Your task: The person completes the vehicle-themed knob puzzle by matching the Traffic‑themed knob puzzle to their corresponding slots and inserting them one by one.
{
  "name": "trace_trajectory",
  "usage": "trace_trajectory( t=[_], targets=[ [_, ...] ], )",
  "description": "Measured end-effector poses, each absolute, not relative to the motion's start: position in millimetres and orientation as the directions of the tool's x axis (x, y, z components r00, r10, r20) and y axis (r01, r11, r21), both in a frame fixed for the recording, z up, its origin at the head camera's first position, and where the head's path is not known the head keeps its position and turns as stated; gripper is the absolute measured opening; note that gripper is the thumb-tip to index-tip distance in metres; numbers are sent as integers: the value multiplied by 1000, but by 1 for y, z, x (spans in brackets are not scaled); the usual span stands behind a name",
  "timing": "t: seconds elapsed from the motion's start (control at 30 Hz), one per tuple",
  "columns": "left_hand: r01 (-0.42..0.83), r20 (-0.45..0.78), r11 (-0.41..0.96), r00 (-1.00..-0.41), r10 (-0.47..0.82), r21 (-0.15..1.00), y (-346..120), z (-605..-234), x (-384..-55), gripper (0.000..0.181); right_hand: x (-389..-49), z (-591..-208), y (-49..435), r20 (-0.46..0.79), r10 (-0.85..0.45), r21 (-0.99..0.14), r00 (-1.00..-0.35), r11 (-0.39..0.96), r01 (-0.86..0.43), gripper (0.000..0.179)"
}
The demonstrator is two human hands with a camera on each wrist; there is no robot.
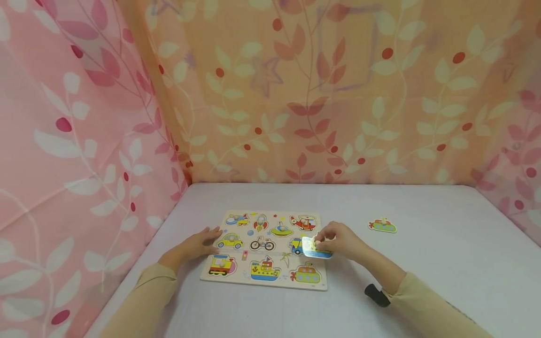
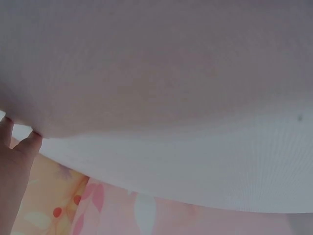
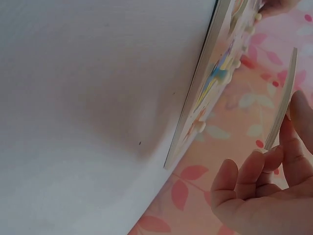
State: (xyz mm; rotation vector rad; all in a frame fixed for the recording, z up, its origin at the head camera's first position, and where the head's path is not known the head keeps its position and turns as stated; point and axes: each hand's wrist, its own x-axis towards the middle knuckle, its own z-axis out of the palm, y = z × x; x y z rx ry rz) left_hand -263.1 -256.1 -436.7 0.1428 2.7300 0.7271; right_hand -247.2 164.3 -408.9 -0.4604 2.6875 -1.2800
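Note:
My right hand (image 1: 341, 240) pinches a ship puzzle piece (image 1: 312, 249), tilted and raised over the right side of a wooden puzzle board (image 1: 243, 276). In the right wrist view the piece (image 3: 281, 110) appears edge-on at the fingertips. My left hand (image 1: 192, 248) rests at the board's left edge, fingers extended; only part of it (image 2: 19, 161) enters the left wrist view. Knobbed vehicle pieces sit in the board, among them a train (image 1: 221, 265), a car (image 1: 230, 241) and a bicycle (image 1: 262, 243). The ship picture (image 1: 265, 271) and submarine picture (image 1: 307, 274) show no knobs. The held piece partly covers the truck (image 1: 295, 246).
A loose submarine piece (image 1: 383, 226) lies on the white table (image 1: 444, 263), right of the board. Near my right forearm is a black object (image 1: 377, 295), its kind unclear. Leaf-patterned cloth (image 1: 270, 94) hangs behind the table and at the sides.

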Motion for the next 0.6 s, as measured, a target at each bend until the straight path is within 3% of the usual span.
trace_trajectory(
  t=[0.6],
  targets=[
    [-10, -300, 859, -939, 168, 512, -255, -435, -264, 74, -245, -415, 134, -11, -390, -821, -921, 529, -215, 8]
  ],
)
